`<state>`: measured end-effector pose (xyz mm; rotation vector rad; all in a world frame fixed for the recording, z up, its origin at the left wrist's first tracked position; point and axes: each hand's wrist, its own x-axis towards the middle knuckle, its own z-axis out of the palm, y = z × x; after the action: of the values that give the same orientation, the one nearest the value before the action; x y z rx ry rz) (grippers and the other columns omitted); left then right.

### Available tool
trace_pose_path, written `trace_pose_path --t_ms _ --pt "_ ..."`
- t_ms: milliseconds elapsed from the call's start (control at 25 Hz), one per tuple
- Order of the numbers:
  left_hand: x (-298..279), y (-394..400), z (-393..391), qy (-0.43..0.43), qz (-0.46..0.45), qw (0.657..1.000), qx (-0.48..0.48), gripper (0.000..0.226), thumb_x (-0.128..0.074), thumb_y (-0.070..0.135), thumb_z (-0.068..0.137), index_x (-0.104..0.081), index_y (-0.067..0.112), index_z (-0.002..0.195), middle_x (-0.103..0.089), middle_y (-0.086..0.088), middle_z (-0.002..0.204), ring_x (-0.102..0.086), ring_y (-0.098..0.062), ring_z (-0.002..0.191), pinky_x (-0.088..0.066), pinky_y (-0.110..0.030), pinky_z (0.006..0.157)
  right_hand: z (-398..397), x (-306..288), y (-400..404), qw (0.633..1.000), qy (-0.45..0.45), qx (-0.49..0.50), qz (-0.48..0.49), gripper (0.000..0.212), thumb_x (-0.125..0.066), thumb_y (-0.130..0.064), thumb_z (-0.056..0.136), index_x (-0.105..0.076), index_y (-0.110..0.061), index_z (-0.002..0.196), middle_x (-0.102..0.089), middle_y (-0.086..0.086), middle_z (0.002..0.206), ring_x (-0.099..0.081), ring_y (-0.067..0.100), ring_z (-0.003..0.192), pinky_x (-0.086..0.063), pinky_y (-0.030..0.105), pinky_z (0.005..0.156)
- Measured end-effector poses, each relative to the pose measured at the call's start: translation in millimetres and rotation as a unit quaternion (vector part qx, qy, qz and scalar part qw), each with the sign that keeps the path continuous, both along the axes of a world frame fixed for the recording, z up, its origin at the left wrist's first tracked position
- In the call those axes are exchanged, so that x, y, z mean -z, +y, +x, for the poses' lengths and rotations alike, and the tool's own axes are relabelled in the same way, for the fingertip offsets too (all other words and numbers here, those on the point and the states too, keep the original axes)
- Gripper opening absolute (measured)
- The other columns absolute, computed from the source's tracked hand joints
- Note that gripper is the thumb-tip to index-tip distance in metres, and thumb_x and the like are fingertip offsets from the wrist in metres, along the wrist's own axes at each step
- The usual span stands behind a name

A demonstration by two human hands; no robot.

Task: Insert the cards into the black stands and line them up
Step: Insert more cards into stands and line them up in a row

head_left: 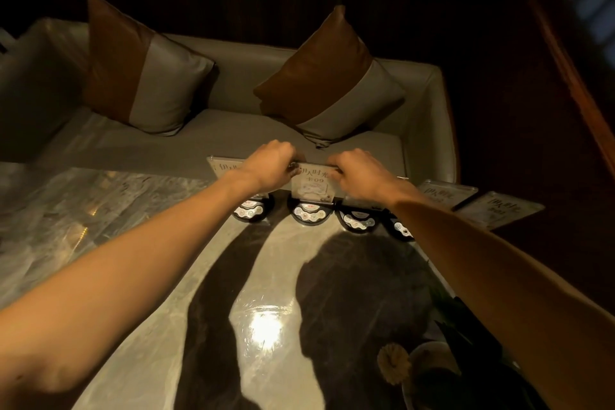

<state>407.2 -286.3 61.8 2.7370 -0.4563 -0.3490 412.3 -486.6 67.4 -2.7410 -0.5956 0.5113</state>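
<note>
Several round black stands line the far edge of the marble table (149, 243). A clear card marked 09 (312, 185) stands upright in the second stand (311, 213). My left hand (271, 165) pinches its top left corner and my right hand (357, 171) grips its top right corner. Behind my left hand another card (228, 168) stands in the leftmost stand (253, 210). The third stand (356, 219) and a fourth stand (399, 226) show no card. Two loose cards (446, 193) (499, 210) lie flat at the table's right corner.
A grey sofa (233, 130) with two brown-and-grey cushions (139, 66) (327, 76) sits right behind the table. A plant with a yellow flower (394, 364) stands at the near right. Dark wooden panelling (565, 60) closes the right side.
</note>
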Motion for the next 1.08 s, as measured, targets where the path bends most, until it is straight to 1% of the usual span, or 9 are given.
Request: trace_pose_path --t_ms 200,360,440,560,680,800,880,960,1080 --pt "-1 0 0 -0.007 0.002 1.0 0.005 0.022 -0.064 0.02 0.095 -0.073 0.018 0.114 -0.075 -0.007 0.107 -0.067 -0.026 0.101 -0.052 -0.037 0.083 1 -2 -3 1.0 -0.007 -0.018 -0.011 0.022 -0.053 -0.019 0.102 -0.072 -0.014 0.113 -0.075 0.007 0.107 -0.068 0.022 0.096 -0.052 0.031 0.076" --pt "0 5 1 0.021 -0.005 1.0 0.003 0.034 -0.067 0.023 0.093 -0.065 0.018 0.127 -0.072 -0.006 0.117 -0.067 -0.023 0.108 -0.052 -0.036 0.089 3 1 -1 1.0 0.009 0.0 -0.007 0.02 -0.053 -0.02 0.101 -0.071 -0.017 0.11 -0.074 0.005 0.107 -0.068 0.023 0.096 -0.055 0.035 0.076" --pt "-4 16 3 0.024 0.01 1.0 0.002 0.05 -0.072 0.026 0.088 -0.058 0.021 0.136 -0.068 -0.002 0.126 -0.063 -0.021 0.116 -0.051 -0.038 0.097 4 -2 1 0.999 0.04 0.009 -0.004 0.021 -0.057 -0.021 0.1 -0.069 -0.018 0.117 -0.073 0.005 0.115 -0.067 0.02 0.099 -0.056 0.032 0.081" --pt "-9 52 6 0.049 0.042 0.998 -0.021 0.065 -0.08 0.025 0.079 -0.054 0.023 0.139 -0.065 0.0 0.132 -0.061 -0.021 0.12 -0.05 -0.041 0.1 7 -10 11 0.998 0.059 0.011 -0.005 0.047 -0.068 -0.029 0.095 -0.056 -0.016 0.138 -0.066 0.006 0.133 -0.064 0.023 0.117 -0.053 0.036 0.097" --pt "-10 94 2 0.075 0.101 0.991 -0.041 0.057 -0.083 0.025 0.074 -0.063 0.023 0.127 -0.07 -0.002 0.121 -0.066 -0.022 0.109 -0.054 -0.037 0.089 10 -15 39 0.999 0.014 -0.029 -0.001 0.05 -0.069 -0.037 0.094 -0.056 -0.018 0.138 -0.066 0.007 0.133 -0.061 0.028 0.122 -0.049 0.043 0.102" --pt "-4 117 -7 0.035 0.103 0.991 -0.075 0.034 -0.078 0.022 0.079 -0.071 0.021 0.113 -0.074 -0.007 0.107 -0.068 -0.027 0.102 -0.055 -0.039 0.082 8 -14 82 0.996 0.011 -0.091 -0.008 0.044 -0.064 -0.037 0.097 -0.059 -0.019 0.136 -0.067 0.006 0.132 -0.059 0.028 0.124 -0.044 0.044 0.105" --pt "1 122 -13 0.006 0.07 0.993 -0.096 0.025 -0.073 0.019 0.084 -0.073 0.018 0.109 -0.075 -0.011 0.104 -0.069 -0.032 0.101 -0.055 -0.042 0.083 7 -10 109 0.994 0.003 -0.11 -0.007 0.034 -0.062 -0.033 0.098 -0.065 -0.019 0.128 -0.07 0.007 0.127 -0.061 0.029 0.12 -0.044 0.043 0.099" --pt "5 123 -17 -0.007 0.043 0.994 -0.105 0.021 -0.07 0.02 0.088 -0.074 0.018 0.109 -0.075 -0.011 0.102 -0.069 -0.032 0.098 -0.055 -0.04 0.081 10 -3 125 0.994 -0.012 -0.11 -0.01 0.022 -0.06 -0.03 0.099 -0.069 -0.016 0.113 -0.073 0.011 0.114 -0.064 0.033 0.111 -0.043 0.039 0.086" --pt "7 125 -16 -0.016 0.019 0.994 -0.103 0.02 -0.07 0.02 0.09 -0.074 0.019 0.11 -0.076 -0.01 0.103 -0.069 -0.031 0.099 -0.054 -0.037 0.081 14 3 128 0.995 -0.014 -0.097 0.001 0.019 -0.06 -0.027 0.099 -0.07 -0.012 0.097 -0.073 0.013 0.101 -0.065 0.034 0.1 -0.038 0.035 0.075"
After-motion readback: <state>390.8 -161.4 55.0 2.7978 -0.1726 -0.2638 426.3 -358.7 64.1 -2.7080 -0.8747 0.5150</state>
